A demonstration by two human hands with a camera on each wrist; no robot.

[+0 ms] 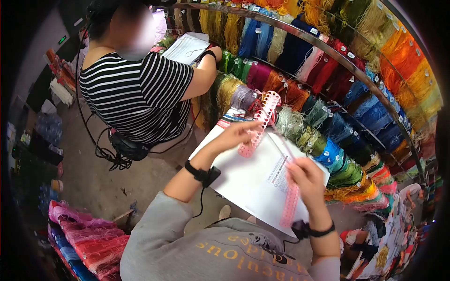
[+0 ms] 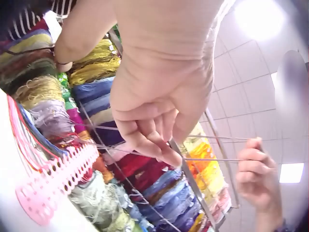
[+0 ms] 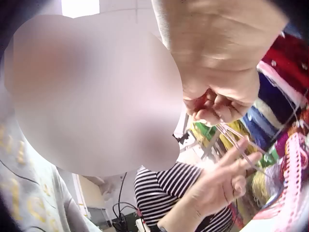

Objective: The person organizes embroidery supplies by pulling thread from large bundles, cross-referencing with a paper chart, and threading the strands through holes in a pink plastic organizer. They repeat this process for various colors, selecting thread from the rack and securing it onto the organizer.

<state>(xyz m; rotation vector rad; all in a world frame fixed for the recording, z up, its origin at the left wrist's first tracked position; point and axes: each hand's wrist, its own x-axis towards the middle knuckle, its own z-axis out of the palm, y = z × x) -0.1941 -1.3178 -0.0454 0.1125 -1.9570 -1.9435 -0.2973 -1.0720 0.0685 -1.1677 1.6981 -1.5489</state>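
Thin pale threads (image 2: 212, 159) stretch between my two hands above a white board (image 1: 234, 164). My right hand (image 1: 304, 175) pinches the strands with curled fingers. Two fingers of my left hand (image 1: 236, 136) reach out, spread apart, with the strands running across their tips, as the right wrist view shows. Just past the left hand, a pink strip with rows of holes (image 1: 262, 119) lies on the board, coloured threads at its far end. A second pink perforated strip (image 1: 290, 206) lies below my right hand.
Racks of coloured thread hanks (image 1: 323, 126) curve along the far side, behind a metal rail (image 1: 337, 51). At the left stands a person in a striped shirt (image 1: 140, 93), arm over the hanks. A printed sheet (image 1: 279, 175) lies on the board; pink and red hanks (image 1: 93, 243) fill the lower left.
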